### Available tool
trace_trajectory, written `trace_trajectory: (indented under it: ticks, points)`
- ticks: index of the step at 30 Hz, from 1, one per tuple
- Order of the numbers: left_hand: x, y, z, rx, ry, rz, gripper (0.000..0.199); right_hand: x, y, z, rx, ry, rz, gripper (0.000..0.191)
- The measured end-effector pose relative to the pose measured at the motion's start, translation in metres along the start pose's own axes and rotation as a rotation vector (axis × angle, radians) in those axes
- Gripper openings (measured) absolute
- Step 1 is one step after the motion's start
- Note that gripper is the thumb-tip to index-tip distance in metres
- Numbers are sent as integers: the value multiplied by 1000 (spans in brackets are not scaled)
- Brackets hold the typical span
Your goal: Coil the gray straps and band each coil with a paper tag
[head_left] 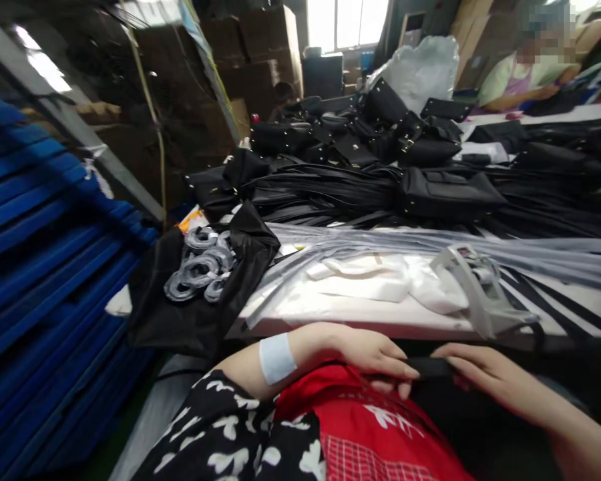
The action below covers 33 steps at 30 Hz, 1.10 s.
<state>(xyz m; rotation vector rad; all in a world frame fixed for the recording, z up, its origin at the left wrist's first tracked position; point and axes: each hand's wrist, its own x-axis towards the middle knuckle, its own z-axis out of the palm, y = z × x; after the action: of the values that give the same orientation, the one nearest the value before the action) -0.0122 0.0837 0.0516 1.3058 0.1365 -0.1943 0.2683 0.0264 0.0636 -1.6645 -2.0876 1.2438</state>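
Low in the head view, a piece of black material (433, 367), apparently leather-like, spans the gap between my hands at the near edge of the table. My left hand (373, 357) comes from the left with fingers curled, its fingertips closed on the material's left end. From the right, my right hand (485, 371) bends its fingers over the other end, thumb side hidden. The rest of the dark piece blends into the shadow over my lap, so its full shape cannot be made out. A red apron (365, 414) lies below my left hand.
A grey tape-dispenser-like tool (473, 287) and white cloth pieces (365, 277) lie on the table. Behind are long black straps (325, 190) and piled black bags (405, 133). Coiled grey rings (200, 264) sit left, beside stacked blue panels (40, 267). A co-worker (525, 80) sits far right.
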Motion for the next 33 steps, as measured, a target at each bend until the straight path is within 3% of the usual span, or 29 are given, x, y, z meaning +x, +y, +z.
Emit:
trace_trajectory:
  ticks: [2,3,5,8,13,18,20,23,26,29,33]
  points:
    - [-13,6,-1,24,13,-63,52,18,-7,21,130,-187,-31,63]
    - [-20,8,-2,27,23,-92,52,26,-10,29,187,-213,-41,66]
    - [-33,9,-2,30,62,-130,52,37,-13,35,263,-162,-39,65]
    - [-48,6,1,7,106,-140,51,39,-7,26,318,-71,-56,55]
    - [-63,5,8,-95,132,-123,44,28,29,10,339,145,3,49]
    - [-75,14,10,-159,150,-149,43,25,48,29,287,114,78,41]
    - [-76,22,15,-175,113,-150,43,30,39,42,293,85,5,44]
    - [-76,32,24,-139,51,-159,45,43,15,62,472,2,-189,55]
    - [-80,37,30,-103,20,-170,49,53,-6,83,703,-212,-312,58]
    - [-95,40,31,-72,19,-176,53,50,-17,103,779,-370,-333,53]
    - [-124,42,32,103,-2,-181,54,23,-31,114,671,-329,-432,49]
